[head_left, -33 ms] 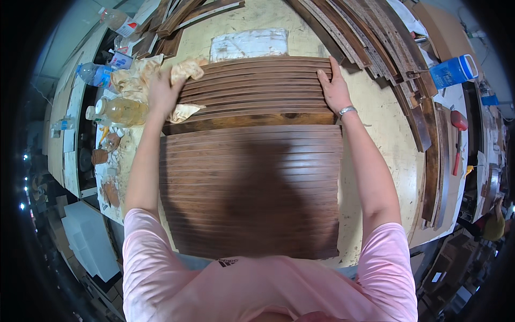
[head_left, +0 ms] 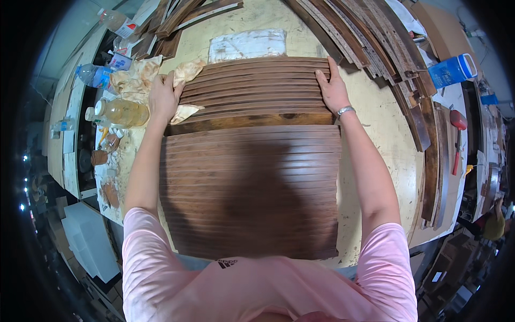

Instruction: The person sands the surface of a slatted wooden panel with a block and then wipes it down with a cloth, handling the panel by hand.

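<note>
A row of dark brown wooden strips [head_left: 252, 86] lies on the pale table, side by side with narrow gaps. My left hand [head_left: 164, 97] is closed on a stained, cream-coloured cloth [head_left: 188, 70] at their left ends; a corner of it pokes out below the palm. At the right ends, my right hand [head_left: 335, 92] grips the strips' edge, thumb on top and fingers along the side. Nearer to me lies a wide layer of closely set, smooth brown strips [head_left: 214, 177], partly in shadow, beyond which a plank [head_left: 252, 122] with a dark knot separates the two groups.
A white wrapped block [head_left: 247, 44] sits behind the strips. Wooden lengths [head_left: 365, 43] are stacked at right, more at far left. Jars and bottles, one of yellowish liquid [head_left: 126, 111], line the left edge. A blue jug [head_left: 451, 71] and a red-headed tool [head_left: 458, 121] are at right.
My left hand has moved slightly lower and its fingers have come together against the cloth. My right hand has shifted a little to the left.
</note>
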The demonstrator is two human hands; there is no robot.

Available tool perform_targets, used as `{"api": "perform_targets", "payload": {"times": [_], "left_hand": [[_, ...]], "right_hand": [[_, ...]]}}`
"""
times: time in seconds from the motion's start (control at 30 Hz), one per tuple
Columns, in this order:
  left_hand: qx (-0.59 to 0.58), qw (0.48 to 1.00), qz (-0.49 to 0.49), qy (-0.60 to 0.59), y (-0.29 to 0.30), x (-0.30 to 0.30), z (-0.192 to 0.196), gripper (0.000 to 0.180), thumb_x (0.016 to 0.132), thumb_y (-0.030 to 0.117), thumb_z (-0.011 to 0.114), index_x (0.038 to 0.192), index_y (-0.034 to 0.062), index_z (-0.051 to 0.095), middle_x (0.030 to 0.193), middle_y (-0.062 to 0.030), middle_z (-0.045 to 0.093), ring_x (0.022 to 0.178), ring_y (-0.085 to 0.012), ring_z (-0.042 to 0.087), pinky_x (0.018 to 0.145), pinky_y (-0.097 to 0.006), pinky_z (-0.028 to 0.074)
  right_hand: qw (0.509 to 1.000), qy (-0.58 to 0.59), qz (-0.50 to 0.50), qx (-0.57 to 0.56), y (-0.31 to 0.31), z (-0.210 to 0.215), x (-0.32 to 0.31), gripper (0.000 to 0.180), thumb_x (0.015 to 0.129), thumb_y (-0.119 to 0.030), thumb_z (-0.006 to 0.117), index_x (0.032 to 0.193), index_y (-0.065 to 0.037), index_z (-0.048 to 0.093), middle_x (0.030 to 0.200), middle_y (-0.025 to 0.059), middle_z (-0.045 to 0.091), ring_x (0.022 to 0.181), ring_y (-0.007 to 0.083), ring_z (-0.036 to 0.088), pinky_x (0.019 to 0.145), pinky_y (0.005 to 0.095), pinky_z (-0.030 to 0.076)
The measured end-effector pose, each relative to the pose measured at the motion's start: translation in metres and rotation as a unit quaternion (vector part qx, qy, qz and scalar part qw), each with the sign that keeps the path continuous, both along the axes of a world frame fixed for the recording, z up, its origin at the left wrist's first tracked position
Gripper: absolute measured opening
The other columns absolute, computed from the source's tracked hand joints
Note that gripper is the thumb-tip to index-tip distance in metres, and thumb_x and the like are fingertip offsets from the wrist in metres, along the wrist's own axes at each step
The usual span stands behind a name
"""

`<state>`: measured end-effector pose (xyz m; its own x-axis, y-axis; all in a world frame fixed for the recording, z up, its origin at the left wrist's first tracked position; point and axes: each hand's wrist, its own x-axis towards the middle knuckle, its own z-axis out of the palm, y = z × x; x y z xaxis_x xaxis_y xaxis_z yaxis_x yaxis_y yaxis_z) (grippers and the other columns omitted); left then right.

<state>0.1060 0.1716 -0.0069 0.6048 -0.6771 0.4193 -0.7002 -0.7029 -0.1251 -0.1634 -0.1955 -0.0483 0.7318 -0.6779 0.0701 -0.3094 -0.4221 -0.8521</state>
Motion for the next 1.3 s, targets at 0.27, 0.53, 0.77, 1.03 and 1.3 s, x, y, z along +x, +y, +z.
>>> {"api": "perform_targets", "payload": {"times": [0.27,0.53,0.77,1.03,1.3], "left_hand": [[-0.474,0.678,-0.05,0.559,-0.16,-0.085,0.113,0.031,0.103,0.028,0.05,0.105,-0.0023,0.057,0.085,-0.0154,0.065,0.065,-0.022,0.068,0.051,-0.033,0.058],[-0.226,0.92,-0.122,0.297,-0.13,-0.108,-0.004,0.031,0.098,0.024,0.053,0.107,0.0003,0.069,0.093,-0.0193,0.071,0.081,-0.0316,0.069,0.074,-0.042,0.054],[-0.387,0.819,0.07,0.418,0.07,-0.09,0.06,0.024,0.101,0.02,0.055,0.094,-0.0005,0.067,0.079,-0.0052,0.068,0.068,-0.0134,0.061,0.062,-0.029,0.05],[-0.346,0.826,-0.054,0.442,0.091,-0.199,0.085,0.014,0.087,0.005,0.071,0.101,0.0033,0.073,0.086,-0.0053,0.071,0.079,-0.0105,0.064,0.074,-0.026,0.05],[-0.328,0.855,0.379,0.133,0.329,-0.149,-0.009,0.023,0.087,0.021,0.07,0.104,0.0059,0.073,0.094,-0.012,0.072,0.088,-0.0248,0.07,0.08,-0.034,0.053]], "right_hand": [[0.999,0.03,-0.02,-0.01,-0.004,-0.003,-0.006,0.068,0.097,-0.036,0.058,0.152,-0.004,0.033,0.137,0.0281,0.055,0.128,0.0413,0.053,0.107,0.0403,0.043],[0.999,0.021,-0.01,-0.035,-0.002,0.0,-0.001,0.064,0.098,-0.035,0.057,0.151,-0.005,0.034,0.126,0.0307,0.061,0.12,0.0434,0.058,0.101,0.0425,0.045],[0.999,-0.017,0.01,-0.043,-0.002,-0.019,0.009,0.067,0.099,-0.037,0.056,0.152,-0.002,0.032,0.137,0.0282,0.055,0.129,0.0384,0.054,0.107,0.0401,0.041],[0.998,-0.02,0.026,-0.057,-0.036,-0.03,-0.003,0.06,0.103,-0.032,0.054,0.15,-0.001,0.037,0.146,0.0193,0.048,0.13,0.0266,0.049,0.111,0.034,0.036],[0.998,-0.006,0.041,-0.052,-0.029,-0.033,0.011,0.061,0.103,-0.038,0.053,0.153,-0.007,0.035,0.149,0.0176,0.046,0.134,0.0271,0.047,0.112,0.035,0.034]]}}
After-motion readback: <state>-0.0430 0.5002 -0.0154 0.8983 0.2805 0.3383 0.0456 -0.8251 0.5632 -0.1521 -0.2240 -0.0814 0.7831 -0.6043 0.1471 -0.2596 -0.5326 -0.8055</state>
